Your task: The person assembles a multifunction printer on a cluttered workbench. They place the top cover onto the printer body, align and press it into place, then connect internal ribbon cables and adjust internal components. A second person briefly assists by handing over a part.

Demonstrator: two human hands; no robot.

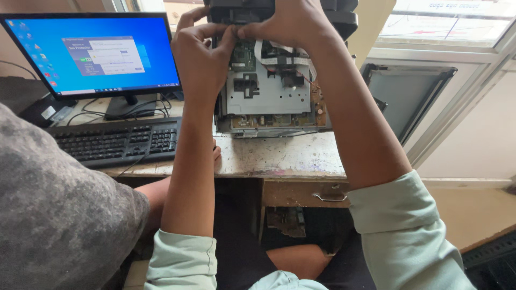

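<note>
Head view: left hand (200, 51) and right hand (290, 24) are pinching together on an opened grey metal printer chassis (269, 91) at the bench (269, 156) rear edge; likely heavy, with fragile ribbon cables (279, 58), best held by its frame.

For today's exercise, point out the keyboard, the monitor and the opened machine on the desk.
keyboard (115, 142), head view, on its middle keys.
monitor (97, 53), head view, on its blue screen.
opened machine (267, 96), head view, on its bare metal plate.
</note>
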